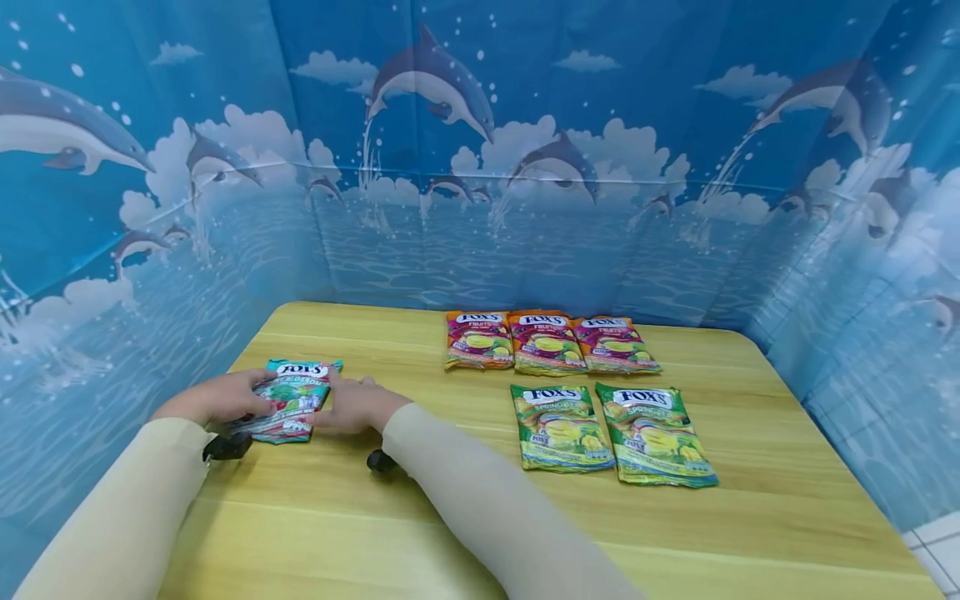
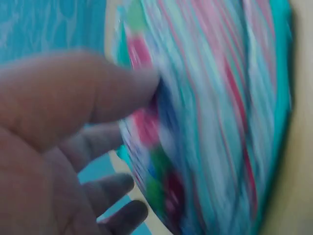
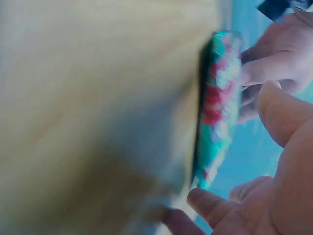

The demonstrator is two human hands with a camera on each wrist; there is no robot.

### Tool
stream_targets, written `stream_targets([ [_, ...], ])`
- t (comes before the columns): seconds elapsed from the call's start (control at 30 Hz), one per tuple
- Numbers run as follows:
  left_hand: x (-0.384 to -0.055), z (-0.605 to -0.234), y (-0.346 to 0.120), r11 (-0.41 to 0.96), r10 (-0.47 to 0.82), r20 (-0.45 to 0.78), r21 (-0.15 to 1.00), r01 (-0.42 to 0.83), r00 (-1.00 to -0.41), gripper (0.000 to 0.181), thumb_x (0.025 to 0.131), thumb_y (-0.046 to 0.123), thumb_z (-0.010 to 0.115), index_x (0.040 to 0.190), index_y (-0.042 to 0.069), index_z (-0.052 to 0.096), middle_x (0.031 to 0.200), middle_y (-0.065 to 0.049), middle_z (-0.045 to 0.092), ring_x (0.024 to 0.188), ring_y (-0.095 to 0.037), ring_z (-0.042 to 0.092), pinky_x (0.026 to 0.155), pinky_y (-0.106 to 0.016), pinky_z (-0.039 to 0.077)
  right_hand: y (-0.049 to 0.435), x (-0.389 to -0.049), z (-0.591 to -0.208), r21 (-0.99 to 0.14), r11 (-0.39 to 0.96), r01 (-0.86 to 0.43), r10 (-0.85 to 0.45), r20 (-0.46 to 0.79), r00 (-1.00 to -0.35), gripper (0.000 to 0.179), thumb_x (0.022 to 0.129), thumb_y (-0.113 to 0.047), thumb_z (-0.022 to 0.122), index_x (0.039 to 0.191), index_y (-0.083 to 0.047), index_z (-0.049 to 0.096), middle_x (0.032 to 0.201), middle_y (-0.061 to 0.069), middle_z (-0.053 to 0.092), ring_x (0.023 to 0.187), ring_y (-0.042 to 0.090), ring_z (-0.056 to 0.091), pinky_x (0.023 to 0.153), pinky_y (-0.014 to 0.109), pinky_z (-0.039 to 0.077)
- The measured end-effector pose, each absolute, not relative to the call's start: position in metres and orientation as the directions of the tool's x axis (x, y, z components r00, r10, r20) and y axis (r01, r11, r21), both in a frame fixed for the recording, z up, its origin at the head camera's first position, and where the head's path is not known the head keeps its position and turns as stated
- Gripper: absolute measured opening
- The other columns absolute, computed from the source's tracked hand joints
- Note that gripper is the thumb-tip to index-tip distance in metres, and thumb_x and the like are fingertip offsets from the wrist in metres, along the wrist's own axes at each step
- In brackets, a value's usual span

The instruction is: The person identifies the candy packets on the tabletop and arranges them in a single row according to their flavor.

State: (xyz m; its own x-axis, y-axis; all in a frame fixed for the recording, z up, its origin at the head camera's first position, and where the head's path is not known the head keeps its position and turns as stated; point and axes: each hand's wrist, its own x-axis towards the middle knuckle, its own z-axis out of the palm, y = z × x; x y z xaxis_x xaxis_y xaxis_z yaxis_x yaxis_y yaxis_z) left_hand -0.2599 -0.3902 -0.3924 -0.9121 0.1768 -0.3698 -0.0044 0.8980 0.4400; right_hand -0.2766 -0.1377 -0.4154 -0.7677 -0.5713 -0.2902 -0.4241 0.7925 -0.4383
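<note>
- Right now I see the left grip (image 1: 223, 398) at the left side of the teal packet (image 1: 298, 393), pinching that edge with its thumb over the front and index finger behind.
- My right grip (image 1: 360, 406) is loosely spread beside the packet's right edge, holding nothing; I cannot tell whether it touches.
- Between both, the teal packet lies face up on the left part of the wooden tabletop (image 1: 420, 542).
- Near the far edge I have three orange-and-purple packets (image 1: 547, 346) in a row.
- Nearer me, a green packet (image 1: 562, 429) sits beside another green packet (image 1: 657, 435).
- Behind everything hangs a blue dolphin curtain (image 1: 420, 250).
</note>
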Motion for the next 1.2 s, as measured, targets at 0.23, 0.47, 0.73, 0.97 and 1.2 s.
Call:
stream_targets([
  [0.23, -0.261, -0.379, -0.337, 0.911, 0.18, -0.181, 0.4, 0.095, -0.967, 0.081, 0.104, 0.04, 0.063, 0.163, -0.003, 0.029, 0.162, -0.037, 0.033, 0.134, -0.057, 0.05, 0.105, -0.069, 0.045, -0.078, -0.286, -0.395, -0.459, 0.709, -0.535, -0.68, -0.247, -0.69, 0.08, 0.105, -0.058, 0.055, 0.169, -0.018, 0.026, 0.171, -0.002, 0.036, 0.158, 0.018, 0.035, 0.129, 0.034, 0.03],
  [0.47, -0.264, -0.384, -0.245, 0.868, 0.239, -0.095, 0.467, 0.169, -0.966, 0.084, 0.102, 0.052, 0.065, 0.168, 0.013, 0.028, 0.169, -0.02, 0.037, 0.15, -0.047, 0.041, 0.118, -0.067, 0.038, 0.032, -0.286, -0.392, -0.404, 0.747, -0.528, -0.641, -0.231, -0.732, 0.073, 0.107, -0.047, 0.06, 0.167, -0.016, 0.032, 0.173, 0.008, 0.033, 0.161, 0.029, 0.028, 0.131, 0.048, 0.026],
  [0.73, -0.257, -0.408, -0.13, 0.819, 0.369, -0.123, 0.511, 0.26, -0.921, 0.088, 0.098, 0.051, 0.072, 0.167, 0.015, 0.032, 0.167, -0.012, 0.042, 0.153, -0.037, 0.041, 0.126, -0.057, 0.033, 0.149, -0.272, -0.404, -0.343, 0.848, -0.403, -0.496, -0.245, -0.833, 0.074, 0.105, -0.047, 0.063, 0.166, -0.015, 0.035, 0.172, 0.016, 0.032, 0.158, 0.04, 0.03, 0.125, 0.06, 0.033],
  [0.97, -0.261, -0.425, -0.064, 0.744, 0.474, -0.163, 0.6, 0.295, -0.865, 0.099, 0.093, 0.058, 0.075, 0.168, 0.015, 0.027, 0.171, -0.009, 0.036, 0.157, -0.034, 0.036, 0.128, -0.053, 0.031, 0.207, -0.256, -0.414, -0.321, 0.893, -0.317, -0.397, -0.226, -0.89, 0.075, 0.105, -0.052, 0.06, 0.165, -0.013, 0.037, 0.17, 0.024, 0.031, 0.156, 0.051, 0.028, 0.12, 0.068, 0.034],
  [1.2, -0.26, -0.435, -0.032, 0.778, 0.484, -0.181, 0.537, 0.326, -0.856, 0.101, 0.091, 0.061, 0.075, 0.168, 0.014, 0.029, 0.169, -0.009, 0.04, 0.157, -0.032, 0.037, 0.128, -0.048, 0.032, 0.232, -0.248, -0.409, -0.322, 0.903, -0.283, -0.383, -0.307, -0.871, 0.08, 0.103, -0.05, 0.065, 0.165, -0.009, 0.036, 0.165, 0.029, 0.038, 0.152, 0.052, 0.035, 0.119, 0.067, 0.036],
])
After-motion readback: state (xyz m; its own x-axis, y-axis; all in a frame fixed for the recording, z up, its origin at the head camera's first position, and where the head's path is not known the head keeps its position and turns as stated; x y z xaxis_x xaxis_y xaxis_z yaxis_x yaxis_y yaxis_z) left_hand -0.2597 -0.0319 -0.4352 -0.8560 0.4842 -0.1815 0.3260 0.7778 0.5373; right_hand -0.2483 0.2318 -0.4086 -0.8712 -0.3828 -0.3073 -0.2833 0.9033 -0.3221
